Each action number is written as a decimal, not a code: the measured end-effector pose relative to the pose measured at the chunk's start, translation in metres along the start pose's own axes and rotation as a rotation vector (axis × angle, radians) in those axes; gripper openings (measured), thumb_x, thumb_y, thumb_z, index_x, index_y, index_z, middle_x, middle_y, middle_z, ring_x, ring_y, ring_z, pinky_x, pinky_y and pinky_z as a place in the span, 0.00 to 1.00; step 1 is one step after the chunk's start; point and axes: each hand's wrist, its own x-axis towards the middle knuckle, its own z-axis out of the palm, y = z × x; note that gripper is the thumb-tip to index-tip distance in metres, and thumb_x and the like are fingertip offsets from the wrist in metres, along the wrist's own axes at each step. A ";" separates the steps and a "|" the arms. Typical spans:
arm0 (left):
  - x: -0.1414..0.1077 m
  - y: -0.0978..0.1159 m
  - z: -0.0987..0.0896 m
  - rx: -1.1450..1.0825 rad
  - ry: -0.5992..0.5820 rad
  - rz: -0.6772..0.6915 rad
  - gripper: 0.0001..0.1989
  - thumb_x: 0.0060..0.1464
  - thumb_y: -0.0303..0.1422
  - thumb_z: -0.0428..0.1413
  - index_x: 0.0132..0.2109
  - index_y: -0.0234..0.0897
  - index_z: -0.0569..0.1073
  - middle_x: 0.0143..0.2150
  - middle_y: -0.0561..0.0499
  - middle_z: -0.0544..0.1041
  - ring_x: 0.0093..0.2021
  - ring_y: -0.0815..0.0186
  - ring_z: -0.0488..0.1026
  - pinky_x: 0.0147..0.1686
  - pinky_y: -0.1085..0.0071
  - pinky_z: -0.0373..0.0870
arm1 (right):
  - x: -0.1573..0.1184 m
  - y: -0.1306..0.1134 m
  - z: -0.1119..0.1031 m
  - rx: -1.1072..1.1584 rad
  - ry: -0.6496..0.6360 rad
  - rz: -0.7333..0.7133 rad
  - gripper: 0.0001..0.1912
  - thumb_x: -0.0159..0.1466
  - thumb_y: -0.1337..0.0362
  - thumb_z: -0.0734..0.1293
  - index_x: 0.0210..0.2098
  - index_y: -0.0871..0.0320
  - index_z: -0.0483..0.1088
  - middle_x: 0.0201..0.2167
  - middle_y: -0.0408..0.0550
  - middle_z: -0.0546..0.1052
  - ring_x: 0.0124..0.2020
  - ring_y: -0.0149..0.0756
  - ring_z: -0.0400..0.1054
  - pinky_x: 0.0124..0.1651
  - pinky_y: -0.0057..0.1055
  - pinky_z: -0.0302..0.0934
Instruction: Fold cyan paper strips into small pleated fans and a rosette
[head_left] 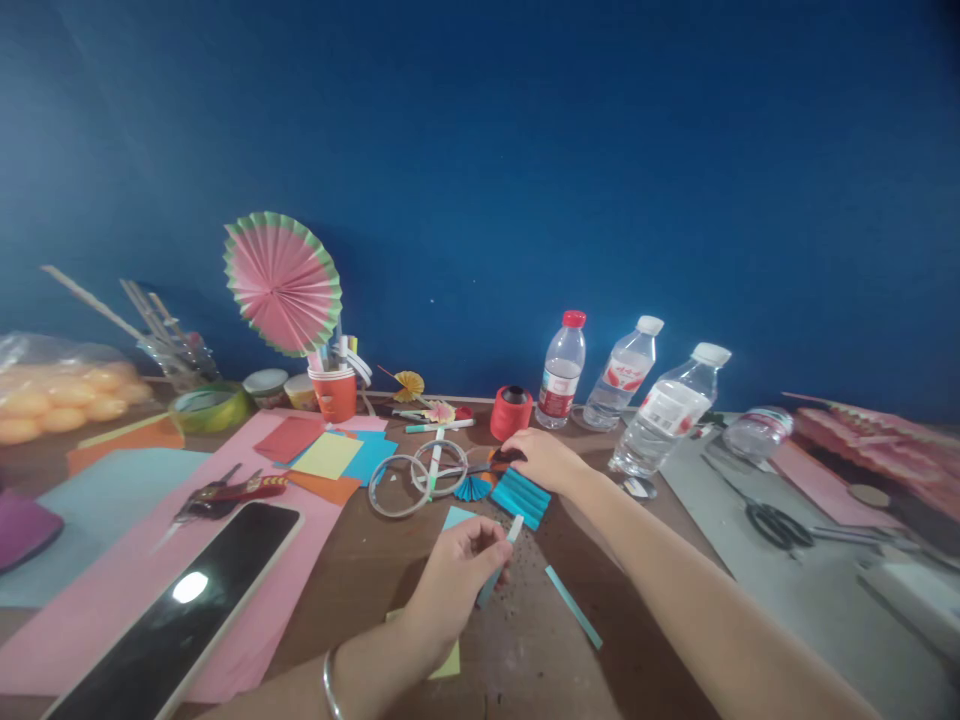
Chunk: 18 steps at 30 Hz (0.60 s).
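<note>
Craft table, head view; both forearms cut off at the lower edge. Left hand [459, 572], bracelet at the wrist, fingers pinched narrow on a thin pale paper strip [501, 561], its lower end hidden behind the fingers. Right hand [541, 457] lies farther back, fingers curled over a small dark object [507, 457], too hidden to name; whether they grip it cannot be told. Just beside that hand: pleated blue paper [521, 496] and a small blue paper fan [472, 487]. A loose teal strip [574, 593] lies on the table [375, 570] near the right forearm. Three upright water bottles [624, 373] with red-and-white labels, writing too small to read; a fourth lies flat, blurred. Orange paper cup [334, 392] holds pens and the stem of a pink pleated rosette [282, 283]. Red thread spool [511, 411] stands behind the right hand. Clear bag [56, 385], partly cut off at left, holds orange balls. Black scissors [780, 526] at right.
</note>
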 end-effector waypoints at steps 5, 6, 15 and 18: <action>0.002 -0.006 -0.002 0.005 -0.010 0.000 0.09 0.44 0.37 0.56 0.26 0.35 0.67 0.18 0.55 0.68 0.17 0.74 0.60 0.16 0.78 0.51 | -0.004 -0.001 -0.006 -0.006 -0.106 0.001 0.13 0.54 0.60 0.65 0.37 0.56 0.72 0.36 0.48 0.76 0.40 0.38 0.67 0.40 0.27 0.56; 0.003 -0.008 -0.002 0.002 -0.010 0.011 0.09 0.44 0.36 0.56 0.26 0.35 0.67 0.18 0.55 0.68 0.17 0.74 0.60 0.16 0.78 0.51 | -0.006 -0.003 -0.007 -0.013 -0.120 0.027 0.13 0.53 0.59 0.64 0.37 0.56 0.73 0.36 0.47 0.76 0.38 0.37 0.67 0.38 0.27 0.56; 0.003 -0.007 0.000 -0.030 -0.026 0.055 0.08 0.45 0.33 0.55 0.25 0.35 0.65 0.18 0.56 0.67 0.18 0.74 0.61 0.16 0.79 0.51 | -0.019 -0.031 -0.006 -0.252 -0.150 0.188 0.09 0.52 0.63 0.63 0.32 0.56 0.71 0.31 0.50 0.75 0.32 0.40 0.70 0.28 0.28 0.56; 0.004 -0.007 0.001 -0.032 -0.019 0.056 0.08 0.44 0.33 0.56 0.25 0.34 0.65 0.18 0.55 0.67 0.18 0.74 0.61 0.15 0.79 0.51 | -0.020 -0.039 -0.006 -0.292 -0.150 0.214 0.09 0.52 0.68 0.62 0.32 0.58 0.71 0.33 0.53 0.75 0.34 0.43 0.70 0.30 0.30 0.58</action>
